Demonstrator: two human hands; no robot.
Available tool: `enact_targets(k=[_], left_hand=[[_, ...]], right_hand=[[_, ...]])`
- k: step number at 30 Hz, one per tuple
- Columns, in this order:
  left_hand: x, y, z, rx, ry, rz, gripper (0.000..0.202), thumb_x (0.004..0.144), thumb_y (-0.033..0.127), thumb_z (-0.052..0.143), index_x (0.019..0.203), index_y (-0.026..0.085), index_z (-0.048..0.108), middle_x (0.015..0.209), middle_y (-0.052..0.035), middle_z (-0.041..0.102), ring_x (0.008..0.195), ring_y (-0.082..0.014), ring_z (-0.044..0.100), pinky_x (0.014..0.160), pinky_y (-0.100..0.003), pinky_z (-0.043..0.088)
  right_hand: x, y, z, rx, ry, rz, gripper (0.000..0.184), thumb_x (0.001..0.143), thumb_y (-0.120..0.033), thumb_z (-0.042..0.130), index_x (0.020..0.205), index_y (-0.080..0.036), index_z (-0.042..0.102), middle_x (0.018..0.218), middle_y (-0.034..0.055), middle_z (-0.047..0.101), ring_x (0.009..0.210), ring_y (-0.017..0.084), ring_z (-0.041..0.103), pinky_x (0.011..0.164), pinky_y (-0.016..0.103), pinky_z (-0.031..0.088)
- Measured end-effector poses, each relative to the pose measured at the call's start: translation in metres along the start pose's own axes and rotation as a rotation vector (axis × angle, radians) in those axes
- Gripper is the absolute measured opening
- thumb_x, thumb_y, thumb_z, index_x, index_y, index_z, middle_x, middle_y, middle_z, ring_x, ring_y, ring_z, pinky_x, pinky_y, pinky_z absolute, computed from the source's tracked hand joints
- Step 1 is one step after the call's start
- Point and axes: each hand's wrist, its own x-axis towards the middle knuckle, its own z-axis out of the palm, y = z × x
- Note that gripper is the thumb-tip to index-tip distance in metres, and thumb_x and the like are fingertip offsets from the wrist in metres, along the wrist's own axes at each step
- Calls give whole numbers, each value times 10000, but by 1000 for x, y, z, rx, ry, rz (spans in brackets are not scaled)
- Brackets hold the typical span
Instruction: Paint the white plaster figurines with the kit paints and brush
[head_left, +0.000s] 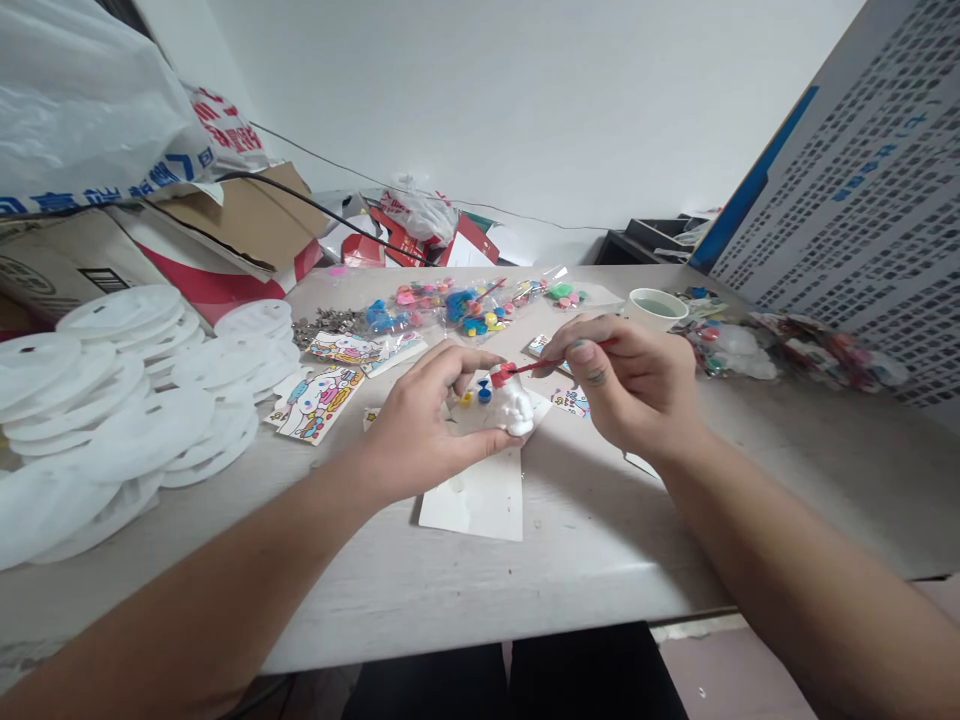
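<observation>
My left hand [424, 425] is closed around a small white plaster figure [516, 408], holding it just above the table; part of the figure's top is red. A thin red paintbrush [555, 362] is pinched in my right hand [634, 385], and its tip touches the red patch on the figure. Small pots of blue and yellow paint [480, 392] sit just behind the figure. A white sheet of paper [480, 495] lies under my hands on the grey table [585, 540].
Stacks of white round discs [127, 400] fill the left side. Cartoon picture cards [319, 400] and clear bags of coloured pieces [457, 305] lie behind my hands. A cup of cloudy water [658, 307] stands right of centre. Cardboard boxes and plastic bags crowd the back left; more bagged items lie right.
</observation>
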Motion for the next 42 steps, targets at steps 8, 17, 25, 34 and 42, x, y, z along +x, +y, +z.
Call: enact_targets(k=[8, 17, 25, 34, 42], left_hand=[[-2, -4, 0, -59, 1, -17, 522, 674, 311, 845, 1135, 230, 612, 986, -2, 594, 809, -138, 513, 721, -297, 426], [-1, -2, 1, -36, 7, -38, 513, 661, 272, 838, 1123, 223, 621, 979, -2, 600, 821, -141, 514, 716, -297, 428], [0, 2, 0, -22, 30, -56, 425, 623, 281, 845, 960, 204, 598, 923, 1, 587, 802, -143, 507, 710, -309, 414], [0, 2, -1, -21, 10, -54, 398, 625, 288, 834, 914, 210, 570, 917, 2, 579, 796, -143, 495, 698, -308, 399], [0, 1, -1, -18, 5, -35, 410, 612, 296, 843, 919, 223, 581, 918, -4, 598, 797, -157, 509, 701, -322, 417]], right_hand=[[1, 1, -2, -1, 29, -50, 162, 979, -204, 540, 910, -209, 687, 764, 33, 706, 702, 144, 675, 647, 314, 539], [0, 3, -2, -38, 30, -67, 155, 974, -197, 546, 918, -210, 690, 763, 30, 707, 699, 139, 672, 651, 306, 532], [-1, 2, 1, -75, -49, -93, 147, 959, -162, 552, 964, -198, 694, 818, 51, 733, 748, 149, 689, 674, 317, 538], [-2, 1, -1, -79, -97, -84, 134, 957, -182, 557, 951, -194, 690, 816, 50, 725, 743, 151, 685, 678, 316, 539], [-2, 1, -2, -81, -116, -80, 128, 963, -221, 559, 955, -218, 686, 830, 50, 727, 761, 162, 680, 704, 337, 543]])
